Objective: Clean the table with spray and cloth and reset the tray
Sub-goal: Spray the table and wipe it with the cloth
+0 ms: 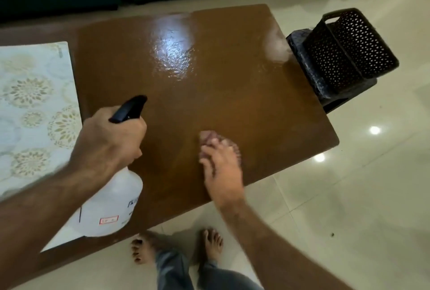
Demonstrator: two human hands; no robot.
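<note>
Brown table [209, 75] half wiped. Your right hand [221, 168] presses the cloth [206, 136] flat near the front edge; left hand [109, 138] grips the spray bottle [111, 206]. Next: wipe toward the far right corner; tray unseen.

The left hand [109, 136] sits left of centre in the frame, its forearm reaching in from the lower left corner. The back of the hand faces the camera, and its fingers [136, 127] are curled tight round the neck of a spray bottle [109, 206], just under the black spray head. The right hand [221, 166] lies at centre, its forearm coming up from the lower right. It is palm-down, fingers spread and pressed flat on a pinkish cloth [207, 137] on the worktop [232, 80]. Both forearms are bare. Two bare feet show at the lower middle of the frame, below grey trouser legs.
</note>
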